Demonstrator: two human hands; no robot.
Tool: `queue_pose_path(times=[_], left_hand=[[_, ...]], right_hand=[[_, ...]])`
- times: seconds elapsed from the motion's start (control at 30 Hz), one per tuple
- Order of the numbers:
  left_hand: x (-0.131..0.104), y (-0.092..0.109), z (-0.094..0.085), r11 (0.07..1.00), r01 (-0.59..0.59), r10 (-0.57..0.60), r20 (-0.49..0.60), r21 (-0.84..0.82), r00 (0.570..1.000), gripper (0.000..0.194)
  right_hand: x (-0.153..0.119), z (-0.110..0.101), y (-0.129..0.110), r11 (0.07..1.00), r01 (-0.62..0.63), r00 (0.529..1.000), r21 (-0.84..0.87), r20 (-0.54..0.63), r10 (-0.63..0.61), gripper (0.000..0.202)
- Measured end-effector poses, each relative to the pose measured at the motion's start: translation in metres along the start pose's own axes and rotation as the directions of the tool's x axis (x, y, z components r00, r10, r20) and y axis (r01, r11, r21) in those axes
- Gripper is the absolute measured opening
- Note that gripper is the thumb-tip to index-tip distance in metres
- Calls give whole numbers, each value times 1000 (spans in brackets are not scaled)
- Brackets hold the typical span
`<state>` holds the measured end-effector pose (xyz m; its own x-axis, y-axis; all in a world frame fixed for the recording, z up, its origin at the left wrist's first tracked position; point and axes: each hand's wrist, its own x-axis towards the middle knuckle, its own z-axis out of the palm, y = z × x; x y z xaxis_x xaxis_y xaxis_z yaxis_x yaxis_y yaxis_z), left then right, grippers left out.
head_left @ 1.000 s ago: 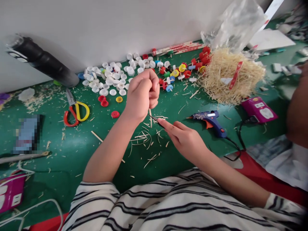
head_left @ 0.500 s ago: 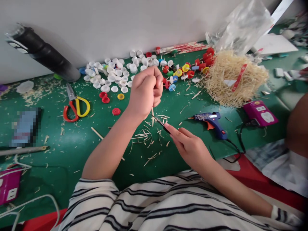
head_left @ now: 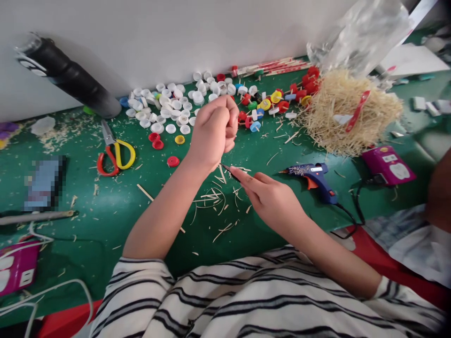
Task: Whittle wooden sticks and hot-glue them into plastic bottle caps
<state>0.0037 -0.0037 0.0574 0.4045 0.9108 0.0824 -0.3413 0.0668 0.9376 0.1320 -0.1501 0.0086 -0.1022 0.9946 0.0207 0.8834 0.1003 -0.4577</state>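
My left hand is closed in a fist, raised above the middle of the table. Just under it the end of a thin pale wooden stick shows; the rest is hidden by the fist. My right hand is wrapped round a small dark knife, index finger stretched along it. The blade's tip lies against or very near the stick. Below both hands, curled wood shavings are scattered on the green table.
Bottle caps are spread along the wall. Scissors lie left, a blue glue gun right, its cord running to a purple socket box. Behind it is a heap of thin sticks. Another person's arm shows far right.
My right hand has moved up and left with the knife, bringing it closer beneath my left fist. Less of the stick shows. The view has shifted slightly.
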Motion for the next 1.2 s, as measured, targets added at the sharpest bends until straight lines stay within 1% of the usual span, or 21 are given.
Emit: queue_pose_path(times=[0.13,0.27,0.37,0.43,0.5,0.53,0.6,0.67,0.8,0.9,1.03,1.1,1.2], left_hand=[[2,2,-3,1000,4,-2,-52,31,999,22],[-2,4,0,999,9,-6,-49,53,999,24],[-3,1,1,999,-6,9,-45,51,999,27],[-1,-2,-3,999,-39,41,-71,31,997,28],[3,-4,-10,997,-71,71,-125,4,990,28],[5,-4,-14,997,-78,76,-155,-7,985,28],[8,-2,-19,998,-58,55,-179,-13,982,28],[8,1,-19,999,-34,33,-166,-3,985,27],[3,7,-9,1000,-12,15,-138,25,990,26],[-1,9,-6,999,6,-1,-136,35,991,25],[-3,9,-5,999,-17,20,-107,29,994,23],[-3,8,-5,999,-35,37,-73,25,997,23],[-4,6,-6,999,-45,46,-48,18,998,24]], right_hand=[[-1,-2,4,999,11,1000,36,14,-11,54],[-12,-2,8,996,15,1000,86,-24,-13,51],[-22,2,10,995,8,999,97,-40,-4,52],[-30,8,13,997,-9,1000,76,-9,10,52],[-37,15,18,999,-24,998,42,52,22,51],[-41,18,20,999,-22,996,33,88,19,50],[-46,23,24,999,-39,991,12,132,37,51],[-48,25,26,999,-53,986,-5,159,53,51],[-43,25,25,999,-47,982,-14,183,49,50],[-39,23,24,1000,-20,989,4,147,19,50],[-32,17,21,999,23,999,25,22,-24,49],[-25,13,19,999,33,999,-10,-26,-33,49],[-17,11,19,997,43,998,-59,-46,-45,48]])
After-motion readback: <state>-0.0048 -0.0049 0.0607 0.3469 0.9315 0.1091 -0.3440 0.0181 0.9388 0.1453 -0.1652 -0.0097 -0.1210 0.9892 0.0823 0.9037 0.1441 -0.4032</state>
